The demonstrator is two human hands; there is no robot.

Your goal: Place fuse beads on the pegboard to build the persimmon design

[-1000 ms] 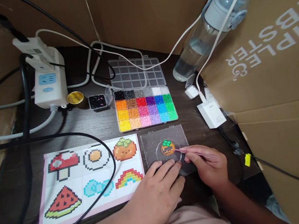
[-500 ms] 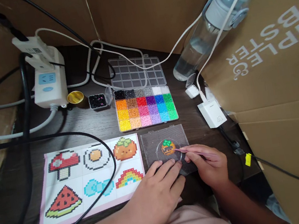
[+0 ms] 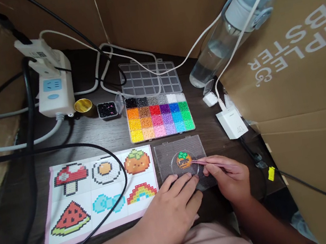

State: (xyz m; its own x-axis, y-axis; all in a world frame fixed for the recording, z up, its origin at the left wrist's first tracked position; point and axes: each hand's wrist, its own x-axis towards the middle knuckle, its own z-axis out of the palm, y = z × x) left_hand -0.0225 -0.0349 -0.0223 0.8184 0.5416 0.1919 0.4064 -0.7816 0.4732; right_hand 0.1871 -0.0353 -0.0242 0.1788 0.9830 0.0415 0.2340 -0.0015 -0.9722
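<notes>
My left hand (image 3: 167,210) lies flat with fingers spread on the near edge of a clear pegboard (image 3: 165,158), holding it down. On the board sits a small orange bead figure with a green top (image 3: 184,160). My right hand (image 3: 229,177) is closed on pink tweezers (image 3: 211,163), whose tips reach the right side of the bead figure. A sorted bead box (image 3: 159,116) with many colours stands just behind the pegboard, its clear lid (image 3: 149,78) folded back.
A pattern sheet (image 3: 100,191) with a mushroom, egg, persimmon, watermelon, bow and rainbow lies to the left, crossed by a black cable. A power strip (image 3: 52,88), small black bead tub (image 3: 107,109), white charger (image 3: 231,123), water bottle (image 3: 228,29) and cardboard walls surround the table.
The tweezer tips have crept slightly closer to the bead figure. The left hand has stayed put on the pegboard.
</notes>
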